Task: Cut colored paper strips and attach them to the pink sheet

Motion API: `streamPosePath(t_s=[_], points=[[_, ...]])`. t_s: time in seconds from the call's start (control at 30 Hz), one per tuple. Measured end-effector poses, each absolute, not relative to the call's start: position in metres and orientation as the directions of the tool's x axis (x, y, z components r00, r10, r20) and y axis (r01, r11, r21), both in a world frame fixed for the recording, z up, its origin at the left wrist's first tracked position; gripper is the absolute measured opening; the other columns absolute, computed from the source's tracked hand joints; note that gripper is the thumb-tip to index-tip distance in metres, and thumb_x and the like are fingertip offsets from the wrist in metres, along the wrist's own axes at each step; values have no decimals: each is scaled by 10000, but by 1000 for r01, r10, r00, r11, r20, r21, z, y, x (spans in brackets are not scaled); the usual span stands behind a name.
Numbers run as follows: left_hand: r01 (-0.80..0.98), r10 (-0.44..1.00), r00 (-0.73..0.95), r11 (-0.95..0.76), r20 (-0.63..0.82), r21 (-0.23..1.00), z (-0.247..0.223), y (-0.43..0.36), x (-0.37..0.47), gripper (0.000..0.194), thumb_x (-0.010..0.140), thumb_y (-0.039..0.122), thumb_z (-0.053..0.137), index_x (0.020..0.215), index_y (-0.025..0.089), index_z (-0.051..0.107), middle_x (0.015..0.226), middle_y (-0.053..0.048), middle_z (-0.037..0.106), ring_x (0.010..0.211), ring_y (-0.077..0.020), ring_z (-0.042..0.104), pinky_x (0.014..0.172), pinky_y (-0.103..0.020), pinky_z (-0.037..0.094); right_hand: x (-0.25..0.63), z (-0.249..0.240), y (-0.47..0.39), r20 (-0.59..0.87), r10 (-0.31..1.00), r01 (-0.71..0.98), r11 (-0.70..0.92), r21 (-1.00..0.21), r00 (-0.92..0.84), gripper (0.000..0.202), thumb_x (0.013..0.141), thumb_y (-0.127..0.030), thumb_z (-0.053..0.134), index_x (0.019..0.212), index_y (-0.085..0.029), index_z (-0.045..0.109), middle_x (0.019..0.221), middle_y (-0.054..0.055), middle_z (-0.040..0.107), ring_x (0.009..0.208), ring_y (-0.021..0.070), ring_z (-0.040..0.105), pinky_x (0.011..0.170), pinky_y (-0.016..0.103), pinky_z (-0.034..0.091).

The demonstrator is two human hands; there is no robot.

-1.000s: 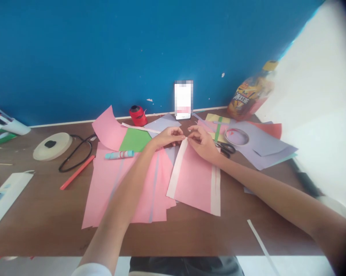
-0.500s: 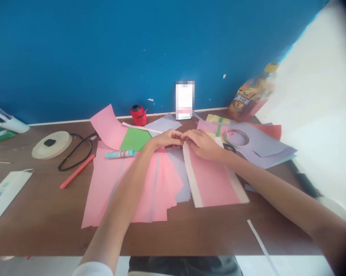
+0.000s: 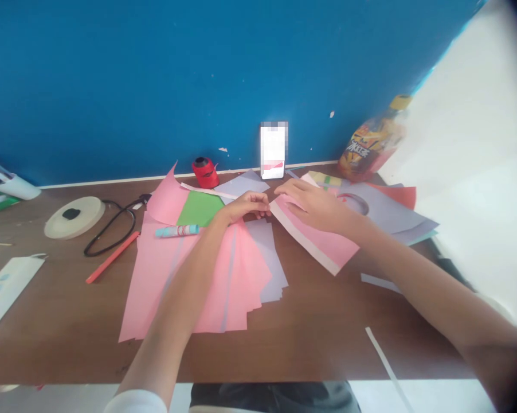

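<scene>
My right hand (image 3: pixel 312 206) is closed on a pink paper sheet (image 3: pixel 314 232) with white strips along its edges. The sheet is tilted, and the hand covers its upper part. Close to the sheet's left corner is my left hand (image 3: pixel 247 207), its fingers curled together; whatever they hold, if anything, is hidden. Below my left arm lies a fanned stack of pink sheets (image 3: pixel 155 287) with thin grey-blue stripes. Grey-purple sheets (image 3: pixel 269 269) stick out at its right side. A light blue tube (image 3: pixel 176 230) rests on the stack beside a green paper piece (image 3: pixel 200 209).
Behind the hands a phone (image 3: pixel 273 150) leans on the blue wall, with a red container (image 3: pixel 205 173) to its left. A drink bottle (image 3: pixel 372 140), purple paper (image 3: pixel 396 209) and a tape roll (image 3: pixel 355 202) are at right. A red stick (image 3: pixel 112 258) and black cable (image 3: pixel 108 246) lie left.
The white-edged pink sheet has swung and lifted, its lower end now further up the table. My hands have drawn slightly apart, and the right one lies further over the sheet.
</scene>
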State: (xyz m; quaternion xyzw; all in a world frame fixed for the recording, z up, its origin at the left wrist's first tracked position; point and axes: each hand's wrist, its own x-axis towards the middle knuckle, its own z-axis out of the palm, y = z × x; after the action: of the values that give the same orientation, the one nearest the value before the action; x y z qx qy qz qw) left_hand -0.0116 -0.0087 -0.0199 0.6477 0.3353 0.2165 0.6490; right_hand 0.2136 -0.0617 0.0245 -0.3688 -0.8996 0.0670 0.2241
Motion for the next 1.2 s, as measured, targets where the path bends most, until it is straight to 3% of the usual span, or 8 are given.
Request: streamPosePath(t_s=[0.27, 0.53, 0.9, 1.2], points=[[211, 689, 712, -20, -140, 977, -18, -11, -8, 300, 700, 392, 762, 834, 128, 721, 750, -48, 669, 703, -107, 594, 628, -225, 426, 186, -18, -74, 393, 834, 544, 550, -633, -387, 330, 892, -187, 433, 1217, -216, 489, 1054, 105, 622, 921, 244, 607, 772, 401, 503], [242, 669, 718, 15, -190, 970, -14, -12, -8, 272, 763, 379, 707, 881, 137, 738, 794, -66, 694, 746, -113, 620, 639, -215, 432, 183, -45, -77, 442, 860, 533, 507, -678, -256, 413, 888, -201, 464, 1297, -231, 419, 1019, 91, 610, 923, 237, 614, 780, 414, 521], [245, 661, 721, 39, -208, 969, -16, -12, -8, 249, 795, 376, 677, 884, 148, 726, 869, -78, 723, 739, -103, 629, 645, -204, 446, 183, -45, -77, 468, 852, 547, 514, -661, -236, 403, 886, -202, 464, 1287, -233, 429, 953, 73, 629, 834, 219, 615, 715, 383, 513], [223, 646, 740, 29, -188, 974, -21, -8, -10, 222, 802, 364, 664, 836, 150, 714, 846, -68, 718, 757, -107, 641, 659, -207, 449, 183, -45, -78, 455, 850, 551, 522, -651, -267, 410, 898, -208, 458, 1303, -236, 407, 1017, 82, 642, 837, 217, 625, 698, 376, 511]])
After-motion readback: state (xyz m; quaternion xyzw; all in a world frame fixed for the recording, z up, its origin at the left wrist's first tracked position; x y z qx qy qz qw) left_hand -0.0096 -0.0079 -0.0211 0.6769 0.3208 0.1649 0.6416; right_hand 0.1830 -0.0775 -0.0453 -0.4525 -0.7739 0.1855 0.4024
